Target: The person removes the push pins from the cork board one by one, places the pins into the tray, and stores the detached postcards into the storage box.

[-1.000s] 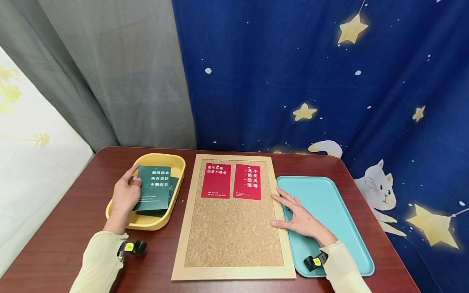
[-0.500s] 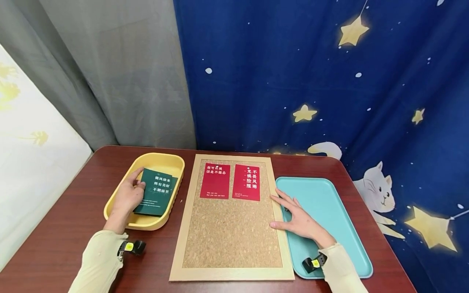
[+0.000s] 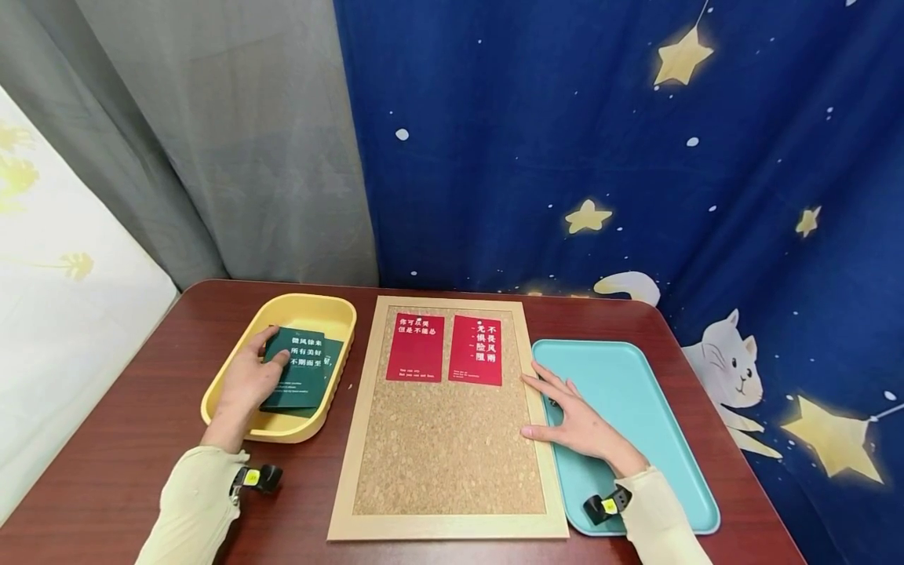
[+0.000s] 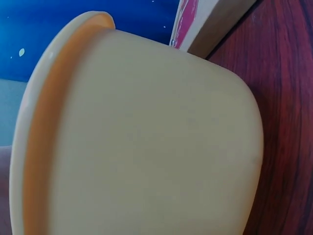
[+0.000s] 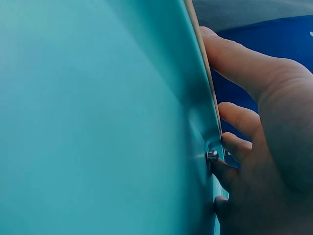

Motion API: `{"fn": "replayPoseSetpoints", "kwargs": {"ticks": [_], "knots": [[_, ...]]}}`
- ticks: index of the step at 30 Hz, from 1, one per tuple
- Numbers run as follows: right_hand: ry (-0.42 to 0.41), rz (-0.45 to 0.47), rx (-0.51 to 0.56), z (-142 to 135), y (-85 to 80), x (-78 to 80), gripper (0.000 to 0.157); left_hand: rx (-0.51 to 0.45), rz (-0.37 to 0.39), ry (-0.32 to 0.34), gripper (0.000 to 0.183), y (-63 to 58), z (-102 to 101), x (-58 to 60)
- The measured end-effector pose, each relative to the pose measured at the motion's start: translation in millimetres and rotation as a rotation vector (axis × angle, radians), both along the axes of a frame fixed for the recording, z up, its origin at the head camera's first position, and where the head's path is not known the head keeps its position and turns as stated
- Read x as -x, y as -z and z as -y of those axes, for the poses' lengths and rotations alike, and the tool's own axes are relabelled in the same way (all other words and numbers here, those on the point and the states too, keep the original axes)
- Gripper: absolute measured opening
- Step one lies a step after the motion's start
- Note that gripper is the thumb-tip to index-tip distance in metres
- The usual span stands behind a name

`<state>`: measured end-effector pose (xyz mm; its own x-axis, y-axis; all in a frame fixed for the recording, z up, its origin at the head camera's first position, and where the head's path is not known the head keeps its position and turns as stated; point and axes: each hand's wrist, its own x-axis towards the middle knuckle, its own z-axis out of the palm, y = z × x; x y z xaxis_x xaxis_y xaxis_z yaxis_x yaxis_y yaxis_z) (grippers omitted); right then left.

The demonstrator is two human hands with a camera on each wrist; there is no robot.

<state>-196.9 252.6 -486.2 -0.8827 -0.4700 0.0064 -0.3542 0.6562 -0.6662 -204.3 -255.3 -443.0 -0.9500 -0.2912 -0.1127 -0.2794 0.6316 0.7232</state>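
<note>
My left hand (image 3: 250,377) reaches into the yellow basket (image 3: 286,433) and pinches a dark green card (image 3: 300,377) by its left side, thumb on top. The card has white writing. Under it another green card (image 3: 334,353) shows along the right side. My right hand (image 3: 582,424) rests with spread fingers on the right frame of the corkboard (image 3: 452,455), over the edge of the blue tray (image 3: 636,424). Two red cards, a left one (image 3: 415,353) and a right one (image 3: 476,357), hang on the cork's upper part, each with a small pin at its top.
In the right wrist view, a small silver object (image 5: 212,155) sits at the tray's edge by my fingers. The left wrist view shows mostly the basket's outer wall (image 4: 156,127). Behind the brown table (image 3: 120,439) hang a grey curtain (image 3: 275,157) and a blue starry one (image 3: 508,157).
The upper green card has lowered and shifted, first covering more of the lower card, now moving slightly left off it. My left hand moves with it. My right hand stays put.
</note>
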Motion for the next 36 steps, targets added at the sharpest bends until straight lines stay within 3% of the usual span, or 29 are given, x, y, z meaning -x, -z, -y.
{"fn": "replayPoseSetpoints", "kwargs": {"ticks": [7, 25, 31, 36], "knots": [[-0.003, -0.006, 0.001, 0.1, -0.2, 0.8, 0.084, 0.074, 0.035, 0.031, 0.061, 0.1, 1.5, -2.3], [0.008, 0.005, -0.008, 0.1, -0.2, 1.0, 0.084, 0.068, 0.061, 0.054, 0.060, -0.7, -1.0, -3.6], [0.001, -0.009, -0.016, -0.1, -0.6, 1.4, 0.085, 0.094, 0.016, 0.057, 0.057, -0.1, -2.2, -3.9], [0.001, -0.017, -0.023, 0.3, -2.4, 1.6, 0.085, 0.119, -0.070, 0.072, 0.055, -2.6, -6.2, -5.3]]}}
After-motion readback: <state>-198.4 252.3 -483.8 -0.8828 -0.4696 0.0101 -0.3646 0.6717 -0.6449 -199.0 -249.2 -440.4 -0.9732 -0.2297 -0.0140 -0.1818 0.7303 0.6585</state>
